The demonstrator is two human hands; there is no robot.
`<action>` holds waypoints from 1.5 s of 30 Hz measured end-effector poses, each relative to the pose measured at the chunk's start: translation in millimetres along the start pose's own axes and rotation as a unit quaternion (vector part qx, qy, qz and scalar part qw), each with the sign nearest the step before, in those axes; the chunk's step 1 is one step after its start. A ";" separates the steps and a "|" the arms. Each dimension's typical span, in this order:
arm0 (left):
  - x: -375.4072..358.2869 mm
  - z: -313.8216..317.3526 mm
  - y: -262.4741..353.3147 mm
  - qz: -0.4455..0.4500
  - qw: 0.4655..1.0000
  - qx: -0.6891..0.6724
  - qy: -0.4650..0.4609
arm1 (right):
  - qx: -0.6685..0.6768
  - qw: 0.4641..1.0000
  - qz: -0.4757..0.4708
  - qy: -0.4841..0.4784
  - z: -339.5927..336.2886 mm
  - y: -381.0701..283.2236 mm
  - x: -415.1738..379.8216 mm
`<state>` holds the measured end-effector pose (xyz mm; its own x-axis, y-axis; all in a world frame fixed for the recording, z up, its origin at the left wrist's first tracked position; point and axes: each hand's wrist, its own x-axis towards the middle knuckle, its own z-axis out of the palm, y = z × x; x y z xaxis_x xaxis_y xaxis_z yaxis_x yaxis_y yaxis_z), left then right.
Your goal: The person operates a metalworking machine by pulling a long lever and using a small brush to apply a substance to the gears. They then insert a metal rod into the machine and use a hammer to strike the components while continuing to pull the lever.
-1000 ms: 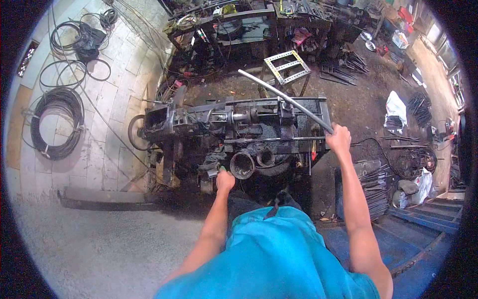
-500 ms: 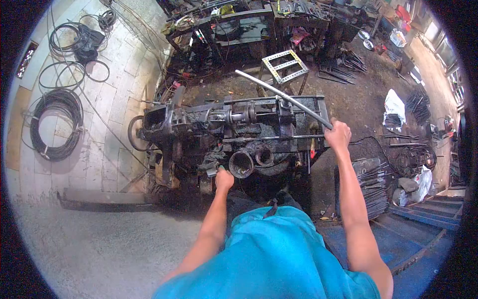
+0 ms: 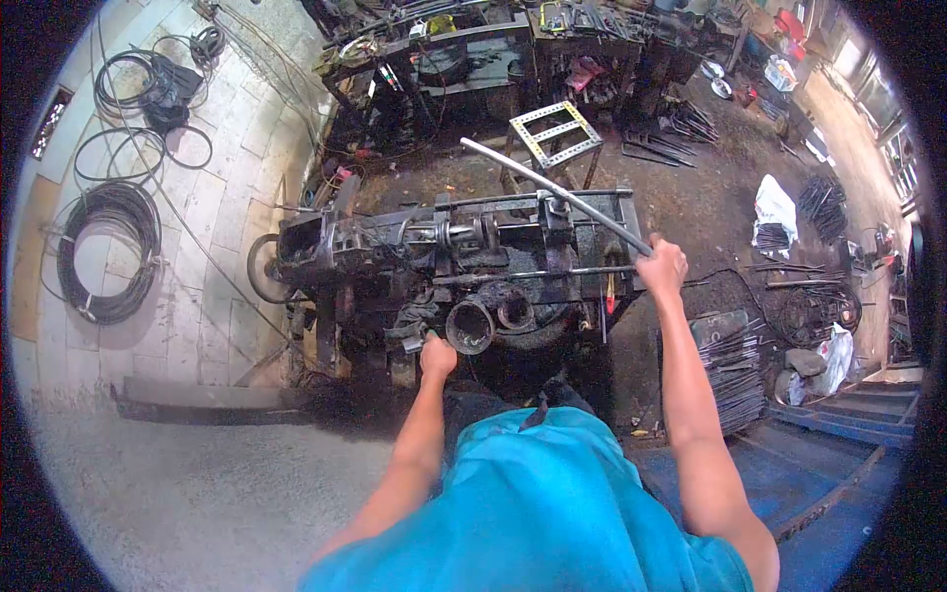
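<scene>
The right hand (image 3: 664,264) is curled firmly round the near, right end of a long grey metal bar (image 3: 552,187). The bar slants away to the far left, across the view of the right part of a dark, greasy machine (image 3: 380,239), and its far end lies near a metal stool (image 3: 559,129) with a yellow-marked top. The left hand (image 3: 438,356) is at the machine's near side, just left of a round, funnel-like mouth (image 3: 470,328); its fingers are mostly hidden, so I cannot tell whether they are closed on anything. A red-handled tool (image 3: 611,294) hangs at the machine's right end, just left of the right hand. Well to the left, a large black coil (image 3: 109,200) lies on pale tiles. To the right are a stack of dark rods (image 3: 730,380) and, farther off, a white sack (image 3: 776,207). A cluttered workbench (image 3: 473,49) stands on the far side.
</scene>
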<state>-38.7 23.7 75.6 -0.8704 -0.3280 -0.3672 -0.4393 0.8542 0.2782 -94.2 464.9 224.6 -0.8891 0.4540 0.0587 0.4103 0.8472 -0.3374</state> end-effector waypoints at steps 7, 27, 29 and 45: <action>3.6 0.8 0.2 -0.008 1.000 0.006 -0.023 | 0.003 0.999 -0.019 0.033 2.4 -5.5 -0.4; 11.9 8.7 -8.3 -0.003 1.000 -0.006 -0.012 | 0.004 0.999 -0.001 0.031 2.3 -3.5 -7.3; 15.1 12.4 -10.1 -0.005 1.000 -0.014 -0.010 | 0.003 0.999 -0.001 0.035 -0.2 -6.5 -5.1; 14.0 -0.8 -7.2 0.008 1.000 -0.013 -0.013 | -0.031 0.999 0.033 0.013 -1.5 -5.3 3.2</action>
<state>-47.9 12.7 69.1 -0.8715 -0.3029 -0.3856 -0.4309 0.8485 0.3072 -98.9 462.3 228.0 -0.8545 0.5157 0.0622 0.4805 0.8303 -0.2822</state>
